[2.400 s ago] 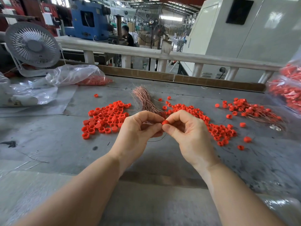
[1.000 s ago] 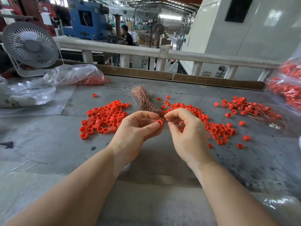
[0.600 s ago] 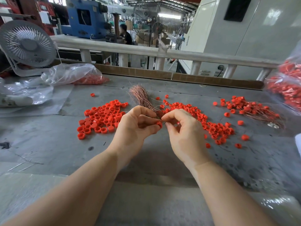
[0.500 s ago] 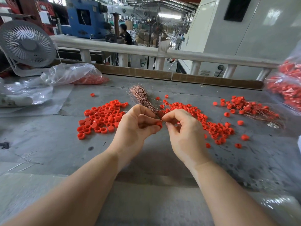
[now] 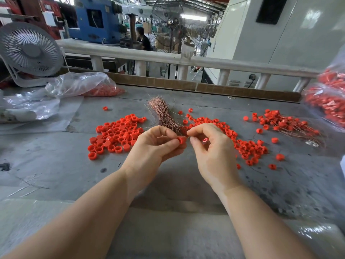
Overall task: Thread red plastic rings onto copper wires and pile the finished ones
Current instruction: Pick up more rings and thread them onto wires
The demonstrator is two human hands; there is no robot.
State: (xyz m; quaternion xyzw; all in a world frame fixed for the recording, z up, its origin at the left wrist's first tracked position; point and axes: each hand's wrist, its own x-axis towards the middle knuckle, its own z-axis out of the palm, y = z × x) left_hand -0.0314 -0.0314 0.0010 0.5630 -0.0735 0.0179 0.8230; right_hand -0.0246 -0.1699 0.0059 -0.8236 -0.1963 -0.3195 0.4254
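Matt red plastic rings [image 5: 116,134], thin shiny copper wires [image 5: 164,114] — on a dull, scuffed grey table [image 5: 56,165]; glossy clear bag [image 5: 78,84].

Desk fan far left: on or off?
Looks off, hedged. The desk fan's blades show as crisp separate spokes behind the grille, with no spin blur. No switch or light visible to confirm.

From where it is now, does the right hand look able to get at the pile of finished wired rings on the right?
Probably yes. The right hand pinches something thin, apparently a wire, beside the red ring in the left hand. Only low loose rings lie between it and the finished pile.
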